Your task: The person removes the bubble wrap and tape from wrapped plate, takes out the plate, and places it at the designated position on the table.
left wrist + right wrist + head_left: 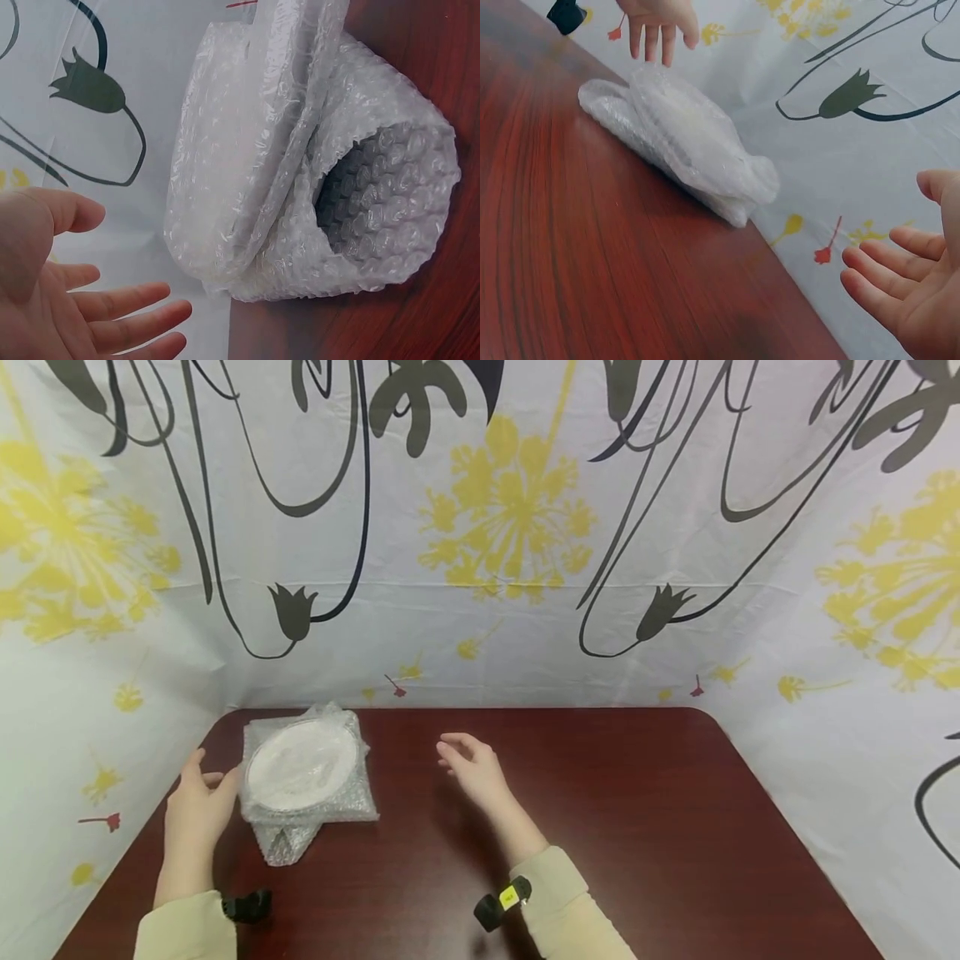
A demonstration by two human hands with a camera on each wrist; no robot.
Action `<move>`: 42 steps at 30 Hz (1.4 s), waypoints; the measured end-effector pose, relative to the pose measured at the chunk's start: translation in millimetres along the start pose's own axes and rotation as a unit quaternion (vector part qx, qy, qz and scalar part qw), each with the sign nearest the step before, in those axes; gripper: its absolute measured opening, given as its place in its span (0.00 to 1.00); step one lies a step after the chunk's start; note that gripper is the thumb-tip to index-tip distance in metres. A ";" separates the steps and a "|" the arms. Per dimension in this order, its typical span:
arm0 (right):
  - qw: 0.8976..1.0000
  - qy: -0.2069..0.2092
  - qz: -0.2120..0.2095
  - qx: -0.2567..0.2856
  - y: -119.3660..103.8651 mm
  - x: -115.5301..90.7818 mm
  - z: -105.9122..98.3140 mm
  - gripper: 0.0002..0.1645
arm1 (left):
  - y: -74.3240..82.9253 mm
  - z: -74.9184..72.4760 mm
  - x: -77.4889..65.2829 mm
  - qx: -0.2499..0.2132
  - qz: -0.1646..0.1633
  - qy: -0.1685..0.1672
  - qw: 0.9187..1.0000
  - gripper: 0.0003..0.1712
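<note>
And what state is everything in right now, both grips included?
Round white item: bubble-wrapped, resting on the lower bundle.
Lower bundle of bubble wrap: one end open; contents unclear.
Left grip: open, holding nothing.
Right grip: open, holding nothing.
Patterned sheet: upright, lightly creased.

Wrapped disc point(303, 764) atop bubble-wrap bundle point(283, 847), far left on table point(637, 810); cloth point(525, 647) behind.

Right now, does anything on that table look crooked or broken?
Slightly crooked, yes: the bubble-wrapped white disc sits askew on another bubble-wrap bundle, their corners not lining up. The bundle's end gapes open. I can't tell whether anything's broken inside.
</note>
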State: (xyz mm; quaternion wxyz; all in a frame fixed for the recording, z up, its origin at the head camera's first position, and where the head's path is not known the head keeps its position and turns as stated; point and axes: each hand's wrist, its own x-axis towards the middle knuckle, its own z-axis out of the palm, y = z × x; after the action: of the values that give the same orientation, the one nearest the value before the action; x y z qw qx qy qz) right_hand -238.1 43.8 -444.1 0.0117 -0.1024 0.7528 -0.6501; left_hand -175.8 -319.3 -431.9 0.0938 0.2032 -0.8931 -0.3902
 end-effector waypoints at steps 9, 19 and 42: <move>0.995 -0.009 0.043 0.093 -18.2 -6.0 19.4 0.22 | -3.9 1.7 4.2 -0.029 -0.034 0.001 0.999 0.43; 0.987 -0.020 0.079 0.136 -0.1 6.6 40.5 0.26 | -5.9 6.8 6.8 -0.082 -0.068 -0.011 0.994 0.43; 0.961 -0.096 0.184 0.180 5.4 14.4 82.8 0.49 | -8.0 19.1 8.4 -0.095 -0.079 -0.041 0.992 0.41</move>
State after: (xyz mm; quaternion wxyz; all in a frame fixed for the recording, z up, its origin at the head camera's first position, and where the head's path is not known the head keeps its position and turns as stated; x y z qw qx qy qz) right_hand -240.4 -38.8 -460.5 0.2213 -0.0199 0.6243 -0.7489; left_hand -187.2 -315.3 -450.6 0.0449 0.2472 -0.8363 -0.4873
